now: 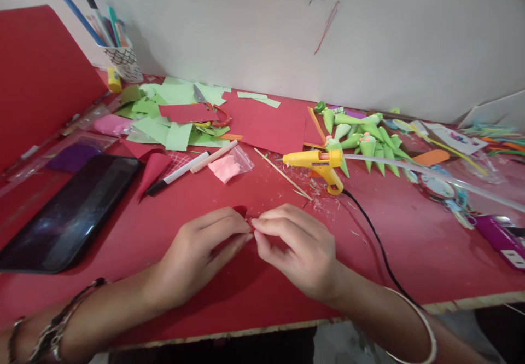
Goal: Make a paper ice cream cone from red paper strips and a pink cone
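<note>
Near the front middle of the red table, my left hand (pixel 209 243) and my right hand (pixel 297 246) meet fingertip to fingertip. Between them is a small piece of red paper (pixel 241 210), mostly hidden by the fingers of my left hand. Both hands pinch at it with thumb and fingers closed. Beyond my right hand lies a yellow hot glue gun (pixel 324 166) on its side, with a long clear glue stick (pixel 430 175) out of its back. A thin wooden stick (pixel 283 173) and a bag of pink clay (pixel 226 167) lie just past my fingers.
A black phone (pixel 74 211) lies at left, beside a rolled red paper cone (pixel 153 171) and a marker (pixel 178 173). Green paper scraps (pixel 158 126) and several green paper cones (pixel 369 144) cover the back. The glue gun's black cord (pixel 375 238) runs over the front edge.
</note>
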A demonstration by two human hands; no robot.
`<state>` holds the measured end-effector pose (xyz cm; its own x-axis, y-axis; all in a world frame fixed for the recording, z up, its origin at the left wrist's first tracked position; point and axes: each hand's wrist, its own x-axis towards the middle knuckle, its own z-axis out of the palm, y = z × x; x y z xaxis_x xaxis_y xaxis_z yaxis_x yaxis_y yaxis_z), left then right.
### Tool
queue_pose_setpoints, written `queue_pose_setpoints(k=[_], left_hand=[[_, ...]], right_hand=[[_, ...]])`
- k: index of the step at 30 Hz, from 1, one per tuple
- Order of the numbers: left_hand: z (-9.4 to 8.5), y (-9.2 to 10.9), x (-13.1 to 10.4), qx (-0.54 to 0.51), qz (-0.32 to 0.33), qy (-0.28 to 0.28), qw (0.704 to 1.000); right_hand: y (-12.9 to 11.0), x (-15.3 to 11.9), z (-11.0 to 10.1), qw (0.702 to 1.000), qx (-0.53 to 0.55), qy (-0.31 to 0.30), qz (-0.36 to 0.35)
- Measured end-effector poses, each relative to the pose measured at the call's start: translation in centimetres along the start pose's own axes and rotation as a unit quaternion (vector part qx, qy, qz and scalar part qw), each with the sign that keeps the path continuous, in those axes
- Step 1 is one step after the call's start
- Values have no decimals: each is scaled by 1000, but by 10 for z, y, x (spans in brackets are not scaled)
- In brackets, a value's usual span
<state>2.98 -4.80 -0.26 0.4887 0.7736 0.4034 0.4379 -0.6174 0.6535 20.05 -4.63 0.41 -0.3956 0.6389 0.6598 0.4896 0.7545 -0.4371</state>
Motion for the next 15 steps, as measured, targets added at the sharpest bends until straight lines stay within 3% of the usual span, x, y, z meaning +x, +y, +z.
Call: queue_pose_setpoints(k=[7, 12, 15], left_hand=[[1, 1, 1, -3, 6, 0, 1000], [0, 1, 0, -18, 10, -9, 1000], [0, 0, 1, -33, -2, -9, 999]], right_hand=[[1, 0, 1, 1000, 4, 4, 4], [5, 2, -1, 991, 113, -16, 67], [7, 3, -4, 986, 151, -34, 63]])
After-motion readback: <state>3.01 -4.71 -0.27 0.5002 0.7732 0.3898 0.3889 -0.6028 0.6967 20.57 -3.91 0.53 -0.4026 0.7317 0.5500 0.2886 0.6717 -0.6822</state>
